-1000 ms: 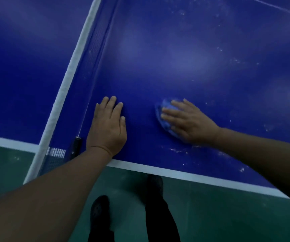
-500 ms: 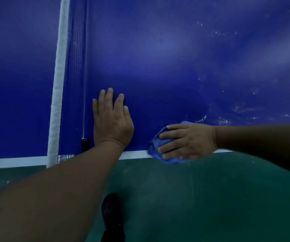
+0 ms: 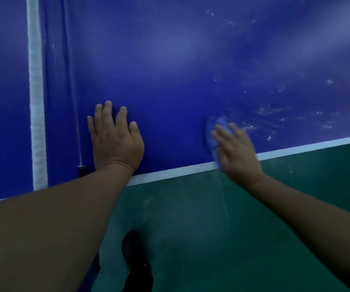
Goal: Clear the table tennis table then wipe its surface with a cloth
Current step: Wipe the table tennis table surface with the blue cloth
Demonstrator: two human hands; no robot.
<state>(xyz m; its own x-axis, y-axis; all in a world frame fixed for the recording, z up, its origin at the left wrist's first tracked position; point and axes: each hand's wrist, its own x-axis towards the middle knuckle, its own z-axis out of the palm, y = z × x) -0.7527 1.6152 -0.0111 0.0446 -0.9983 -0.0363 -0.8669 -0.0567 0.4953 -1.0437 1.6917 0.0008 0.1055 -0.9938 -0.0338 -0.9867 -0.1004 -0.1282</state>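
Near the front edge of the table (image 3: 191, 66), a blue cloth (image 3: 214, 131) sits flat on the blue surface, pinned under the right hand (image 3: 236, 151). You can only see the far and left bits of the cloth poking out past the fingers (image 3: 222, 133), the rest is covered, and it's pretty blurry there. That hand is spread out palm down on top of the cloth, fingers fanned, pressing rather than pinching it. The heel of the hand overlaps the white edge line (image 3: 174, 172) that runs along the table's near side, so the cloth is right by that border, just inside it.

To the right of the cloth the surface has pale streaks and specks (image 3: 271, 119) scattered across it, looks smeary or dusty, can't tell which.

Over to the left, the left hand (image 3: 115, 142) is planted flat on the table, palm down, fingers loose and a little apart, holding nothing. It's well apart from the cloth, with bare blue surface between the two hands. Its wrist crosses the white edge line.

Just left of that hand is the net (image 3: 54, 81), dark mesh with a thick white band (image 3: 37, 98) along the top, running away from the camera. A small dark clamp (image 3: 83, 170) sits at the net's near end by the table edge.

Below the table it's green floor (image 3: 212, 218), a bit scuffed, and a dark shoe (image 3: 133, 249) shows between the forearms
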